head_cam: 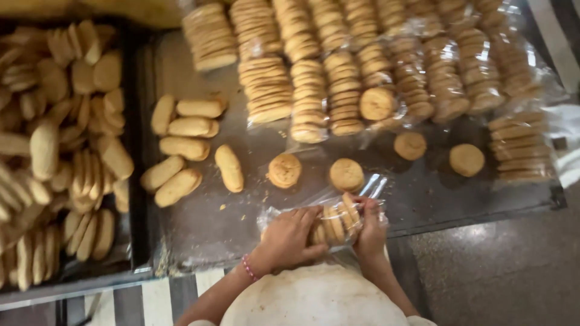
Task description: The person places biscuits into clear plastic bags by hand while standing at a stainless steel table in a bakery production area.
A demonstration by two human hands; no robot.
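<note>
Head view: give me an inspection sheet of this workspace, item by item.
Surface: dark metal tray table, strewn with crumbs.
Job's things: clear plastic bag holding a row of round tan biscuits, gripped at both ends.
Clutter: four loose round biscuits; loose oblong pale biscuits; sealed clear packs of stacked round biscuits along the far edge; dark tray heaped with oblong biscuits at the left.
Grippers: left hand, with a pink bead bracelet, closed on the bag; right hand closed on its other end.
Cables: nothing seen.
Surroundings: speckled stone floor.
</note>
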